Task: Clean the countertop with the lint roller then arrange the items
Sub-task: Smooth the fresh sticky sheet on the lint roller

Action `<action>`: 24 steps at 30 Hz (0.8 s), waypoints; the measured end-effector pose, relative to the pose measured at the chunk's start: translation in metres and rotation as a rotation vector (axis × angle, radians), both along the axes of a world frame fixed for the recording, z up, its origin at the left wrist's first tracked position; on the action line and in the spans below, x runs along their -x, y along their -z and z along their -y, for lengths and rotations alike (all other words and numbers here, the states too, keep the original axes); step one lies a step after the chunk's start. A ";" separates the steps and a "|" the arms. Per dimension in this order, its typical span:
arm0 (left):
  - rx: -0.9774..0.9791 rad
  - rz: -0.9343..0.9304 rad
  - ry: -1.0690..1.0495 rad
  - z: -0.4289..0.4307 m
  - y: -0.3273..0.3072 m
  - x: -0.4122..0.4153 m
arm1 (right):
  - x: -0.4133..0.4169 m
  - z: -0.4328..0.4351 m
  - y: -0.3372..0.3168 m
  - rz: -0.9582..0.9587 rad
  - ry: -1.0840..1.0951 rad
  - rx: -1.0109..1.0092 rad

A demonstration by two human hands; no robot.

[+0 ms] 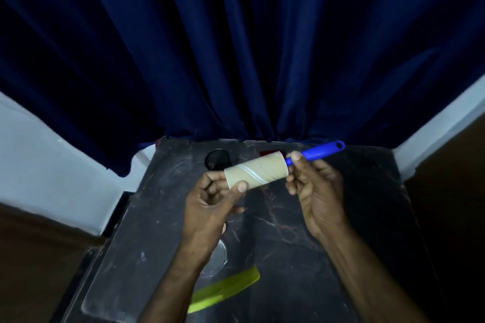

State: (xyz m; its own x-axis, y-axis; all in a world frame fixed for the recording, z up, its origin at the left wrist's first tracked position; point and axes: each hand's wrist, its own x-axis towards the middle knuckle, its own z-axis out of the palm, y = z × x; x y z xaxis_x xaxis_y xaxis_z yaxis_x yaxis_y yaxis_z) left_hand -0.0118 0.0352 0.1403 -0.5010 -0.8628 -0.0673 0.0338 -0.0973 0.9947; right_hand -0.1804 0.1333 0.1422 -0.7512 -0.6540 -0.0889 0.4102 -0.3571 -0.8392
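We see the lint roller (257,169) held in the air just above centre frame, over the dark marbled surface (288,257) and touching none of it. It lies nearly level, tilted so that its blue handle (317,151) rises toward the upper right, the loop at the handle's end reaching the foot of the curtain. The left grip (212,199) is closed round the free end of the pale roll: the thumb presses on the near side and the fingers curl behind the end. The right grip (315,186) holds the roller where the handle meets the roll, with the thumb laid on top of the blue neck and the other fingers curled beneath it. On the surface behind the roll, toward the frame's centre, sits a round black object (217,158), partly hidden, and just right of it a small red thing (265,152) that we cannot make out. Under the left wrist, lower in the frame, lies a clear glass item (219,257), and below that, at bottom centre, a yellow-green strip (225,288) lies slantwise, its lower end hidden under the left forearm. A dark blue curtain (236,47) fills the upper frame, with white wall (52,165) showing at left and right.
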 end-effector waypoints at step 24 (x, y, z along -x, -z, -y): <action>-0.003 -0.107 0.087 0.016 0.012 -0.024 | -0.034 0.004 0.014 0.189 0.068 -0.034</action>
